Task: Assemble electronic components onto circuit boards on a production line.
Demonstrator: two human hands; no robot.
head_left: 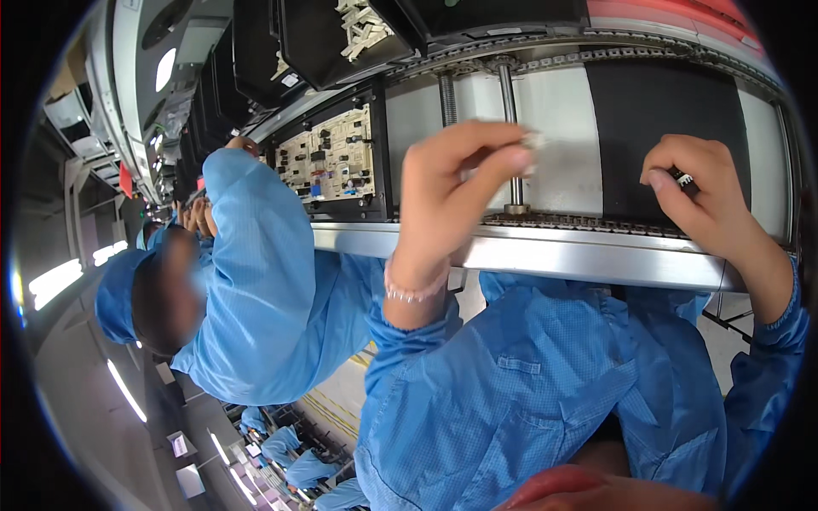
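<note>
My left hand [452, 187], with a pink beaded bracelet at the wrist, is raised over the conveyor. Its thumb and fingertips pinch a small whitish part [532, 153], too blurred to name exactly. My right hand [707, 194] is curled above the black sheet [626, 128] on the line. A small dark piece with light, pin-like marks [682, 178] shows between its thumb and fingers; the rest is hidden in the grip. To the left of my left hand lies a cream circuit board [341, 140] with many components, set in a black carrier frame [381, 162].
Black bins [319, 60] line the far side, one with white connectors [366, 32]. Roller chains [579, 223] and a metal shaft [509, 102] run at the conveyor. Its silver rail [554, 255] crosses before me. A co-worker in blue [256, 281] works at left.
</note>
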